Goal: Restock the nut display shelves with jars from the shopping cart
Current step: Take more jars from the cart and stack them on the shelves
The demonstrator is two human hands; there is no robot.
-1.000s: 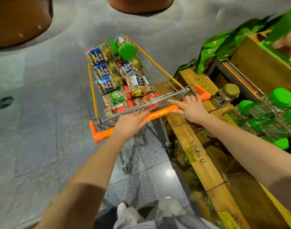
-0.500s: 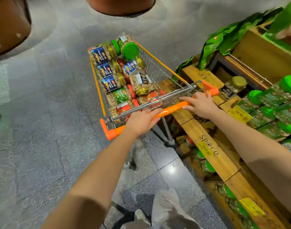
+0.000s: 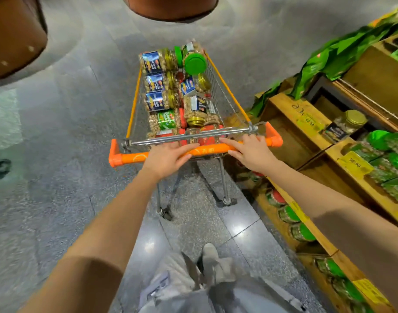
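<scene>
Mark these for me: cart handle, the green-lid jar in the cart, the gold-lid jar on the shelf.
cart handle (image 3: 134,157), head view, bare orange bar near its left end.
green-lid jar (image 3: 195,63), head view, flat of its lid.
gold-lid jar (image 3: 355,117), head view, top of its lid.

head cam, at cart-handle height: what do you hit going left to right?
dark floor mark → handle's orange left corner → left hand → right hand → handle's orange right corner → gold-lidded jar on the wooden shelf
</scene>
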